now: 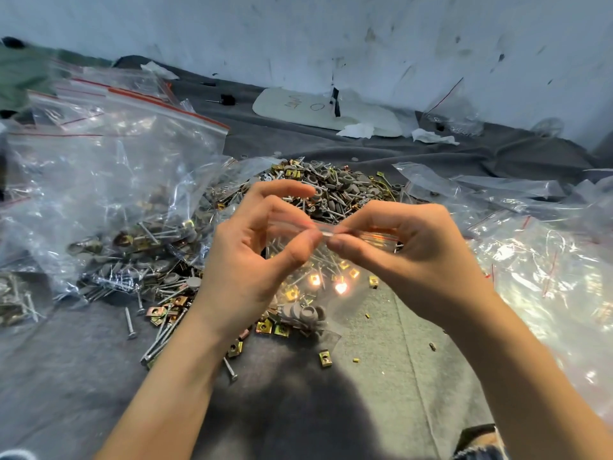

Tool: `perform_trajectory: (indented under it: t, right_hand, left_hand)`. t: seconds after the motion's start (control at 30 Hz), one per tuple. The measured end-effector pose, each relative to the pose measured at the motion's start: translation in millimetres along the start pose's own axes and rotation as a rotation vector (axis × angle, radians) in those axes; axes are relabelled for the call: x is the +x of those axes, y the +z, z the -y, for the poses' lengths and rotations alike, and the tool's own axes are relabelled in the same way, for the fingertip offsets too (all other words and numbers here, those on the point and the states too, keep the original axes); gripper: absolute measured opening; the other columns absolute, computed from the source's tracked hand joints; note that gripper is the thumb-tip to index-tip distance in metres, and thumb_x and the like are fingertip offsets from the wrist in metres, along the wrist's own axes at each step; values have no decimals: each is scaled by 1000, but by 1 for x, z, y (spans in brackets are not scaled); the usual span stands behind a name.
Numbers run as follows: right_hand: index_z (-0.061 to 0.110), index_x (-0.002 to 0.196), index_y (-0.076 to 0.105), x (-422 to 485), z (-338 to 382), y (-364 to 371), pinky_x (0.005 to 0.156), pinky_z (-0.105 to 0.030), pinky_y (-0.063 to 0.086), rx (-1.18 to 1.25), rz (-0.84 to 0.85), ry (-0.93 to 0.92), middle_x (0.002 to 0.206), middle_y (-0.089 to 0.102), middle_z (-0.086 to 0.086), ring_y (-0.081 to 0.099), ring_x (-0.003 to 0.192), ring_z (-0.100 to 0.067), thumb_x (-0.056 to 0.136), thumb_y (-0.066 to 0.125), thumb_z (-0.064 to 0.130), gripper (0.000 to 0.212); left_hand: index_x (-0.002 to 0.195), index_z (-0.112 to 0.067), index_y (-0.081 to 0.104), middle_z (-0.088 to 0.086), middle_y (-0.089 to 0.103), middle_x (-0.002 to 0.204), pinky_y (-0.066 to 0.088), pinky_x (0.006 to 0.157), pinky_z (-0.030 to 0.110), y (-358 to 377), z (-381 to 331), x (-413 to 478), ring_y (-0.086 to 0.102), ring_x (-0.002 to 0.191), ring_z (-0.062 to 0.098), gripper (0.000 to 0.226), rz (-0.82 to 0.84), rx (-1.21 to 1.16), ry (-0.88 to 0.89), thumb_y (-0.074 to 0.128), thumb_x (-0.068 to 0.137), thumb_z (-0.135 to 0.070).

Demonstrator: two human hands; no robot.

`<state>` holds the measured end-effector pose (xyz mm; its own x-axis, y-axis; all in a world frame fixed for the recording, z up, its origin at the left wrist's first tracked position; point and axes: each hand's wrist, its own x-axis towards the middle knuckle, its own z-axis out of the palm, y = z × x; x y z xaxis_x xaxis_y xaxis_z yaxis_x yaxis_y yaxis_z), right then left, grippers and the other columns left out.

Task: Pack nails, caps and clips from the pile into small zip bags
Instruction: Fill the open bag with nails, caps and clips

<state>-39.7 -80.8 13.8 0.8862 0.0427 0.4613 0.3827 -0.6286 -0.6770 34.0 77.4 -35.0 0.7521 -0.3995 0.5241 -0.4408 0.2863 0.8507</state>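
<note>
Both hands are up in front of the pile (331, 190), and between them hangs the bag (331, 273), held just on the near side of the heap. The left hand (252, 260) pinches the bag's red-lined zip strip between thumb and forefinger, with its other fingers arched loosely above. The right hand (408, 257) pinches the same strip right beside it, thumb tips almost touching. Whether the strip is sealed, I cannot tell.

There's a load inside that bag. Nails (298, 257) are slanted across the upper part, gold clips (345, 265) are glinting in the middle, and grey caps (305, 315) are bunched at the bottom corner.

The pile itself is a jumble of nails, grey caps and gold clips, spilling toward the person. A few strays lie on the near side of it: a lone nail (129, 322) off to the left and a single clip (325, 358) just below the bag.

Left of the pile slumps a big bag (116, 180) with a red zip line, and packed hardware is visible through the plastic. Right of the pile lies a heap of clear bags (530, 254). It all sits on a grey cloth (365, 393). Beyond the pile a white board (298, 104) rests on the cloth at the foot of a scuffed wall (331, 38).
</note>
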Motion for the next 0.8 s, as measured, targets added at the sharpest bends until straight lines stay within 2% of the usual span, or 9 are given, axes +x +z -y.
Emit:
perform_trajectory:
  t: [0.1,0.23,0.37,0.53,0.63,0.67,0.73,0.8]
  right_hand:
    - [22,77,71,0,-1,-5,56,-8,37,21,1,50,61,62,17,55,57,1,77,72,28,6]
    - [20,76,70,-1,-1,-4,59,-11,39,-28,-1,40,66,65,12,58,63,-3,80,72,27,8]
    - [18,72,71,0,-2,-5,52,-8,34,50,-6,86,59,62,11,51,53,1,75,71,33,15]
    - [18,71,70,0,-5,-6,51,-9,34,-7,-6,86,58,60,15,50,54,-1,75,69,35,18]
    - [16,70,72,-1,-7,-8,47,-8,31,103,7,111,56,61,10,46,47,-1,73,70,34,19]
    - [16,68,72,-1,-9,-10,45,-13,32,125,4,119,56,61,5,45,47,-4,73,71,35,19]
    - [18,67,72,-1,-12,-12,45,-21,33,103,-8,114,58,63,-3,47,48,-21,73,70,36,19]
    - [18,68,73,-2,-14,-12,45,-20,32,86,-10,107,58,64,-1,47,49,-23,75,69,37,20]
  left_hand:
    - [82,-15,63,-1,58,120,50,80,15,-1,0,0,64,94,1,8,-19,-19,12,66,80,-21]
    - [80,-14,62,-1,58,119,49,79,14,1,1,0,64,94,-2,7,-24,-33,15,66,81,-21]
    - [81,-15,62,0,58,119,50,79,15,0,2,0,63,95,0,6,-44,-64,13,66,81,-20]
    - [81,-13,61,-1,58,118,50,77,13,1,2,-1,64,95,-1,8,-38,-43,22,65,81,-20]
    - [79,-20,63,-6,61,116,52,76,18,-2,2,0,64,95,2,5,-63,-79,4,67,80,-23]
    - [77,-23,65,-8,62,115,53,75,21,-4,3,1,65,96,4,4,-76,-95,-9,68,79,-24]
    - [75,-27,67,-10,63,115,54,75,23,-6,3,1,65,97,5,4,-85,-88,-13,69,78,-26]
    - [73,-29,68,-12,63,115,55,73,24,-6,3,1,66,94,5,6,-79,-99,-18,69,78,-26]
